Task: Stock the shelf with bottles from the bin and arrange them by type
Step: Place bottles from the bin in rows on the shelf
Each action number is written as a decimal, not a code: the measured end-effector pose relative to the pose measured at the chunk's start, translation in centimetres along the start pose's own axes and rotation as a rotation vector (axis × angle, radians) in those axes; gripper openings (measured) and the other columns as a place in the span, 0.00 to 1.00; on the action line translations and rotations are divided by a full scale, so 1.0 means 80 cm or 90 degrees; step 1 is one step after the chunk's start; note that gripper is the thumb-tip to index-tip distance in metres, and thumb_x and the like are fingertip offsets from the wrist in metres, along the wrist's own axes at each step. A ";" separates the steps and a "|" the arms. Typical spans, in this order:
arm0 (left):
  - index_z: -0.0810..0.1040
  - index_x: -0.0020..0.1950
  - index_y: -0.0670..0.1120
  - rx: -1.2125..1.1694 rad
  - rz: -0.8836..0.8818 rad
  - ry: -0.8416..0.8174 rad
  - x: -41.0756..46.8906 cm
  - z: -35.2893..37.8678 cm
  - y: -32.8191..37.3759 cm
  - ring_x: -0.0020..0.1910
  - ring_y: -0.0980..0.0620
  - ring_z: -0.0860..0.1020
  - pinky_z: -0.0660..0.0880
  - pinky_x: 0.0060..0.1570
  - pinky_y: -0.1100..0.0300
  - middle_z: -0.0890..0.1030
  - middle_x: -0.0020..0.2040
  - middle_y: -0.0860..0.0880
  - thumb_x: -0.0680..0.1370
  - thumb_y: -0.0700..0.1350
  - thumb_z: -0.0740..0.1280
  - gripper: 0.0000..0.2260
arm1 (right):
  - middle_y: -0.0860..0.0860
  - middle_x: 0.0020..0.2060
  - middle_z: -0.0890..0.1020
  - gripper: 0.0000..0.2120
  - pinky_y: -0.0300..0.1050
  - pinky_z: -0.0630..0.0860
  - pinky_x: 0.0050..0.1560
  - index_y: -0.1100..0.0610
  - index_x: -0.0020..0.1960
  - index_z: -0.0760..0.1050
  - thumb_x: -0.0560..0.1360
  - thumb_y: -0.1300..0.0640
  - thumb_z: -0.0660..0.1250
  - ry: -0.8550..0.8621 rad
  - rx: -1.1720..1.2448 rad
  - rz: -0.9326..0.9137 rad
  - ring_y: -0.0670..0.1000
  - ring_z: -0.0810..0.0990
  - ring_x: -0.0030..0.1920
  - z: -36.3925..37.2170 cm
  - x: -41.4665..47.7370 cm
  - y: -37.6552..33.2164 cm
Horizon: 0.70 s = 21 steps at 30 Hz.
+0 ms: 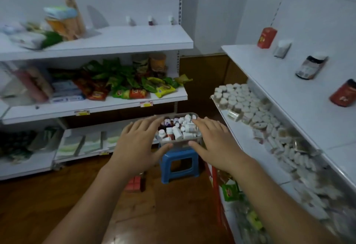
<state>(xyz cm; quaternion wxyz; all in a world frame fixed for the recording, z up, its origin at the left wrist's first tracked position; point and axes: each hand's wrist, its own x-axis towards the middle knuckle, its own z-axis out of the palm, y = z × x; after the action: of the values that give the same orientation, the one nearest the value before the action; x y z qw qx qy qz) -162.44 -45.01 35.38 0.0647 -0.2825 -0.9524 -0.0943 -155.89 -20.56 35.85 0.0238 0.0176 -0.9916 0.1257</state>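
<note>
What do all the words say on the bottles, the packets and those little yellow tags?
Nothing here is readable.
Red bottle on the right shelf: print blurred.
Dark bottle: label too small.
Yellow shelf tags: blurred.
Snack packets: logos blurred.
Bin bottles: labels too small.

Clear bin [174, 142] heaped with jumbled white and dark bottles [178, 133] sits atop a blue stool [179, 154].

A single head-worn wide view looks forward and down, close above the bin [174, 143] on its stool [180, 159].
</note>
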 end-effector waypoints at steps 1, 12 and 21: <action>0.53 0.84 0.60 -0.006 -0.003 -0.001 0.010 0.004 -0.016 0.80 0.52 0.63 0.61 0.79 0.46 0.64 0.82 0.56 0.78 0.76 0.53 0.38 | 0.46 0.81 0.60 0.34 0.53 0.51 0.81 0.47 0.83 0.53 0.82 0.37 0.59 -0.002 0.009 0.009 0.50 0.55 0.81 0.007 0.019 -0.005; 0.57 0.84 0.57 -0.096 -0.026 -0.112 0.133 0.103 -0.090 0.78 0.49 0.67 0.67 0.75 0.43 0.66 0.81 0.53 0.79 0.73 0.59 0.38 | 0.49 0.77 0.67 0.35 0.60 0.67 0.75 0.47 0.82 0.58 0.80 0.38 0.65 -0.092 0.083 0.148 0.53 0.64 0.77 0.092 0.148 0.065; 0.58 0.83 0.55 -0.155 -0.136 -0.258 0.259 0.249 -0.075 0.75 0.46 0.71 0.74 0.69 0.43 0.68 0.80 0.50 0.76 0.72 0.65 0.41 | 0.52 0.71 0.72 0.35 0.57 0.76 0.66 0.48 0.78 0.64 0.76 0.43 0.73 -0.172 0.178 0.222 0.57 0.73 0.70 0.189 0.269 0.185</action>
<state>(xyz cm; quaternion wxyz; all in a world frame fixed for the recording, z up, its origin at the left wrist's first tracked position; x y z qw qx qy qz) -184.41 -34.74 18.82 -0.1724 -0.1990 -0.9521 -0.1557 -178.64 -10.66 18.66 -0.1337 -0.1339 -0.9468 0.2602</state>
